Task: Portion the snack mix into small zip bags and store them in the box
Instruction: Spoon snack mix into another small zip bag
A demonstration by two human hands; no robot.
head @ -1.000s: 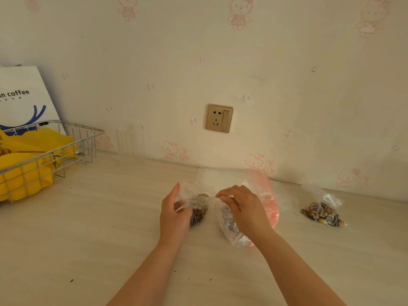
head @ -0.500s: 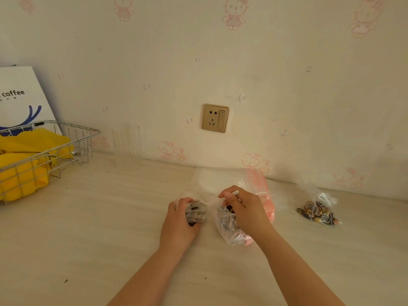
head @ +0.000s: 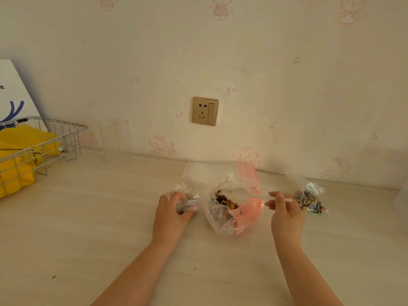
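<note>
On the bench point(head: 88, 228), the left hand point(head: 171, 214) has its grip closed around a small clear zip bag point(head: 184, 195); the right hand point(head: 284, 214) pinches a white spoon point(head: 260, 195). Between them the big bag point(head: 231, 208) gapes, showing brown snack mix point(head: 225, 200). Right of it lies a filled bag point(head: 309, 198).

Three plastic bags with snack mix on the counter: a small one point(head: 185, 200), a big one point(head: 227, 208), another small one point(head: 310, 200). One white spoon point(head: 279, 198). Two hands point(head: 171, 214) point(head: 286, 214), one wire basket point(head: 66, 138), one wall socket point(head: 204, 111).
</note>
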